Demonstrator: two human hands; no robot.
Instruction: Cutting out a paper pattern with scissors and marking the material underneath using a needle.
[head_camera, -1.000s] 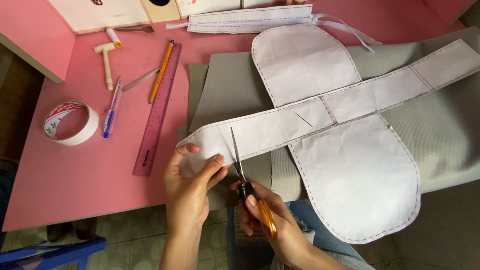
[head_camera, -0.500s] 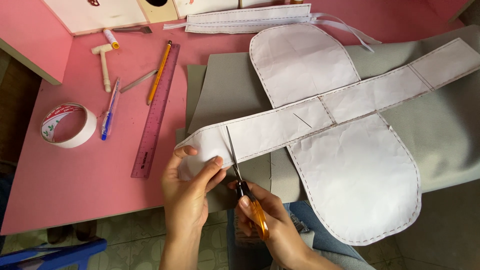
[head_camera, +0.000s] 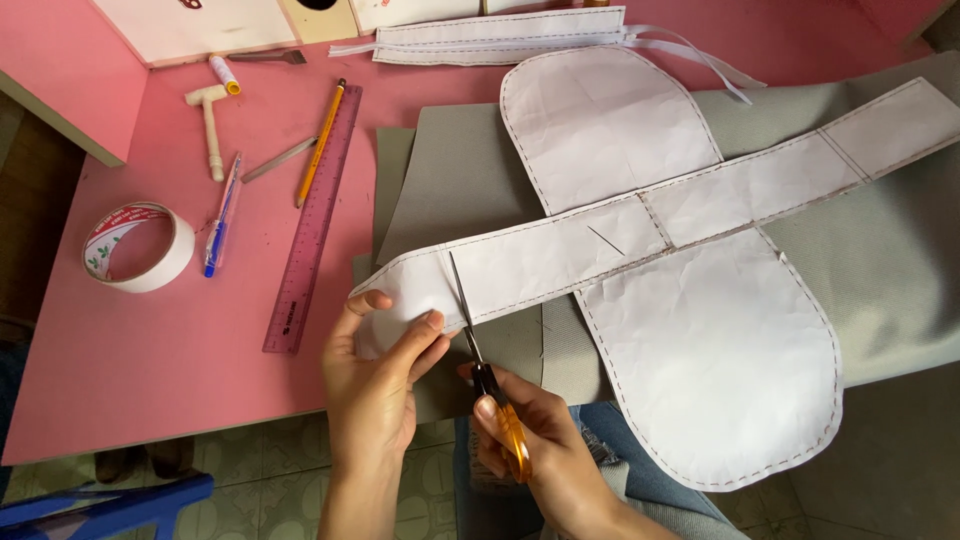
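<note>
A pink table (head_camera: 150, 350) fills the left and far part of the view, with tiled floor showing at the near edge and a blue stool (head_camera: 100, 508) at the near left corner. On the table lie a roll of tape (head_camera: 138, 247), a blue pen (head_camera: 221, 215), a pink ruler (head_camera: 314, 221), a yellow pencil (head_camera: 321, 143) and a small wooden hammer (head_camera: 210, 128). A grey fabric sheet (head_camera: 450, 180) covers the right side, and on it rests a white paper pattern (head_camera: 700, 330) made of two rounded lobes crossed by a long strip (head_camera: 640, 225). More white strips (head_camera: 500, 35) lie at the far edge.

Compared with half a second ago, the scissors (head_camera: 478, 335) have shifted slightly along the strip, and the view has hardly changed otherwise.

The left hand (head_camera: 375, 385) pinches the near left end of the strip, thumb and fingers closed on the paper just left of the blades. The right hand (head_camera: 535, 450) is clenched around the orange scissor handles at the near edge, below the strip. The blades point away from the person and cross the strip's near edge, just right of the left thumb.
</note>
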